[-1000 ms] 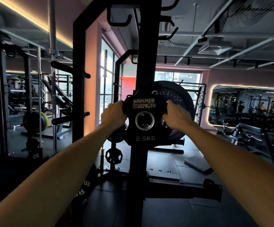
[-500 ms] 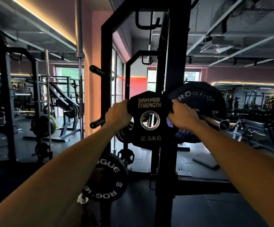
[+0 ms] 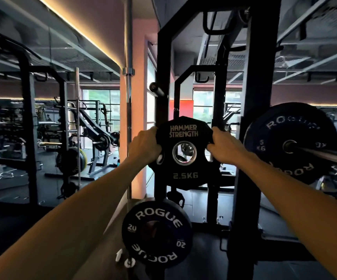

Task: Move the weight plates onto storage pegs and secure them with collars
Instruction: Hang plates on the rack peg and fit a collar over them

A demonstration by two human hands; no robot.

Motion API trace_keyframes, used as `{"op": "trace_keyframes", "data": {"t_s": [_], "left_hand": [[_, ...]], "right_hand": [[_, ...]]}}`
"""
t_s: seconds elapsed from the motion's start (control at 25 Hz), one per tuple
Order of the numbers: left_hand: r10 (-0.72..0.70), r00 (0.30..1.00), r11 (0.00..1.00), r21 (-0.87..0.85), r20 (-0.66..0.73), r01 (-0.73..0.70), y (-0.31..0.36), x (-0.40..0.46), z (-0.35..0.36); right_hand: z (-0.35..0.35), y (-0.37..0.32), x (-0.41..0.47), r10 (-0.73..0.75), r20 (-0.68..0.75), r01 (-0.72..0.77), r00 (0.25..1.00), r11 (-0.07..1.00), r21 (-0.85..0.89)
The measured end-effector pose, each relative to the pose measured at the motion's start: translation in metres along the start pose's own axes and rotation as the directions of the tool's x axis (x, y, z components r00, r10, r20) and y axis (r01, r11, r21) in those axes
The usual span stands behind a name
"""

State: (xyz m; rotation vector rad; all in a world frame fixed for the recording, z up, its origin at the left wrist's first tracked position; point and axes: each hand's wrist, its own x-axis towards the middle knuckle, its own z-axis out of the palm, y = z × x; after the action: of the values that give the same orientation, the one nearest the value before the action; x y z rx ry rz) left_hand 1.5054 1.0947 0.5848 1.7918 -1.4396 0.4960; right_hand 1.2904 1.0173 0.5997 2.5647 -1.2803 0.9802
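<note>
I hold a small black 2.5 kg weight plate [image 3: 184, 174] upright at arm's length, its metal-rimmed hole facing me. My left hand [image 3: 144, 145] grips its left edge and my right hand [image 3: 224, 147] grips its right edge. Behind it stands the black rack upright [image 3: 163, 77] with a bare storage peg [image 3: 156, 88] sticking out above the plate. A black 20 kg Rogue plate [image 3: 157, 233] hangs on a lower peg just below my hands. No collar shows.
At right, a barbell [image 3: 325, 153] carries a dark Rogue bumper plate [image 3: 290, 142] beside another black upright [image 3: 258, 118]. A vertical steel bar [image 3: 128, 57] stands left of the rack. Further racks and machines [image 3: 70, 138] fill the left background.
The view has swung left and closer to the rack. The 2.5 kg plate, still gripped in both hands, now sits between the uprights, and the 20 kg plate and upper peg show more fully.
</note>
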Motion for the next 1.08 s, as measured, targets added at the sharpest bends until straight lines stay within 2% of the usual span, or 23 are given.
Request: {"op": "trace_keyframes", "data": {"t_s": [0.24, 0.44, 0.64, 1.08], "left_hand": [[0.037, 0.999, 0.999, 0.013, 0.009, -0.037, -0.085, 0.047, 0.012], [0.036, 0.999, 0.999, -0.009, 0.022, -0.036, -0.117, 0.077, 0.007], [0.12, 0.993, 0.993, -0.012, -0.016, -0.121, -0.12, 0.125, -0.019], [0.233, 0.957, 0.97, -0.031, -0.173, -0.241, -0.098, 0.228, -0.086]], "right_hand": [[0.063, -0.039, 0.057, -0.021, 0.017, 0.019, 1.0, 0.996, 0.082], [0.077, -0.064, 0.093, -0.011, 0.008, 0.011, 1.0, 0.999, 0.052], [0.056, -0.082, 0.126, 0.028, -0.079, -0.025, 0.997, 0.999, 0.038], [-0.021, -0.103, 0.224, -0.037, -0.265, 0.039, 0.964, 0.999, 0.004]]}}
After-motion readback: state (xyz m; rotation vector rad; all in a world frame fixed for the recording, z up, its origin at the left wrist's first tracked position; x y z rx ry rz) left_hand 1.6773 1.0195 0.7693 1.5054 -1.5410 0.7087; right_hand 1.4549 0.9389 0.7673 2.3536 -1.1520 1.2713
